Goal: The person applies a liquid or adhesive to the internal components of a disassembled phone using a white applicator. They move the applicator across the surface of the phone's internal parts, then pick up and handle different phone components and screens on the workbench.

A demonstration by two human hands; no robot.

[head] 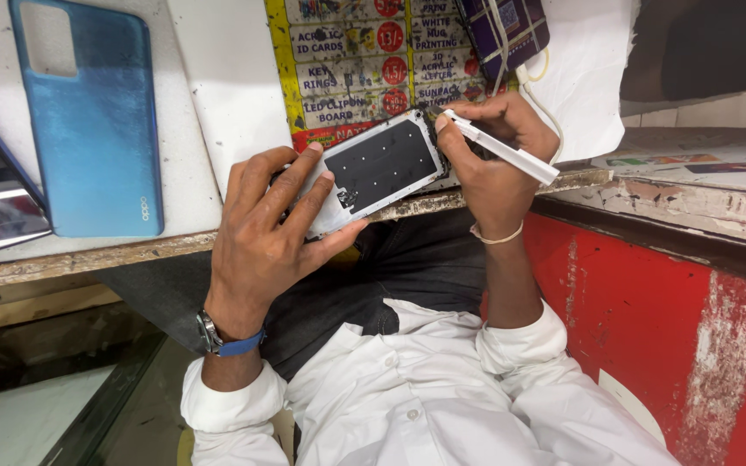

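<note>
In the middle of the frame the left hand (pixel 261 233) is gripping the opened phone (pixel 373 171) while the right hand (pixel 498 155) is pinching a white tool (pixel 502 148) at its upper corner, which probably needs gentle, steady pressure.

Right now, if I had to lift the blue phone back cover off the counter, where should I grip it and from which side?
Grip the blue back cover across its two long edges near the middle, coming straight down from above. It lies flat, outer face up, so there is no lip to hook under. Its lower end sits close to the counter edge, so a thumb could also slide beneath it from that side.
</note>
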